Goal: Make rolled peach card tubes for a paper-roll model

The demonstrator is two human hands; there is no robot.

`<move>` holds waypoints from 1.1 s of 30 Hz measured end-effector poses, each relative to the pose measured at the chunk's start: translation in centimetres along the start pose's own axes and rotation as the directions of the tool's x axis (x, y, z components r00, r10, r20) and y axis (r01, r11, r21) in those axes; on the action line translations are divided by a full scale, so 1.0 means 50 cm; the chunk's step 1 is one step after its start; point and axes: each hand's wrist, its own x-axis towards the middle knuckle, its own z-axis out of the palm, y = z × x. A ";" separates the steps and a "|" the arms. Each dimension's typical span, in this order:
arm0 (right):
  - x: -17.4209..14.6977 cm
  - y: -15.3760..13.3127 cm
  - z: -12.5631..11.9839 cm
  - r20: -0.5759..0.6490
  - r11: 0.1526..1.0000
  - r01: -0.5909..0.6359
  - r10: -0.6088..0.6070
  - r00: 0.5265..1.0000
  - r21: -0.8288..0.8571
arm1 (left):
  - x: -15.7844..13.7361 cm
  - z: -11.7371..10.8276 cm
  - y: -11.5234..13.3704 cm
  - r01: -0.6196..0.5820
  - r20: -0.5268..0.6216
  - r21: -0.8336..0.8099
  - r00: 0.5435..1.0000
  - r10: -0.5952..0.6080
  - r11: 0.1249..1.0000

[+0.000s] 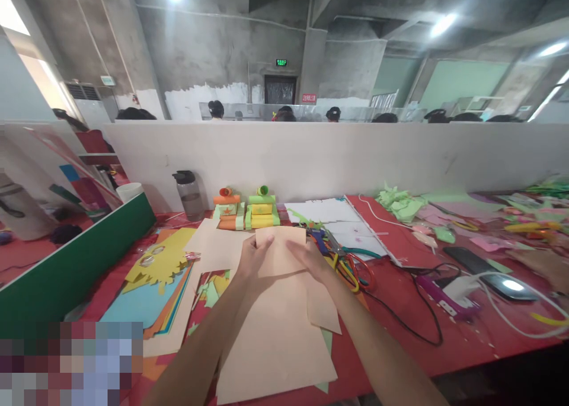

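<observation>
Between my two hands is a piece of beige paper [281, 255], raised over a larger beige sheet [275, 347] on the red table. My left hand [254, 253] grips its left edge, thumb on top. On the right edge, my right hand [307, 253] holds the same piece, its fingers partly behind the paper. A smaller beige offcut [323, 308] lies beside my right forearm. Another beige sheet [222, 249] rests beyond my left hand. Scissors with red handles [367, 274] and a blue hot glue gun [317, 240] lie just right of my right hand.
Two paper-roll models [262, 210] stand by the white partition [284, 157], near a grey bottle [189, 195]. Coloured paper sheets [137, 302] are stacked at left. A purple power strip [448, 299], a black phone [489, 272] and cables lie at right, with paper scraps [400, 204] behind.
</observation>
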 end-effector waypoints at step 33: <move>0.046 -0.003 -0.050 -0.082 0.995 -0.057 0.050 0.995 -0.079 | 0.056 -0.098 0.032 0.085 0.012 -0.051 0.996 -0.084 0.995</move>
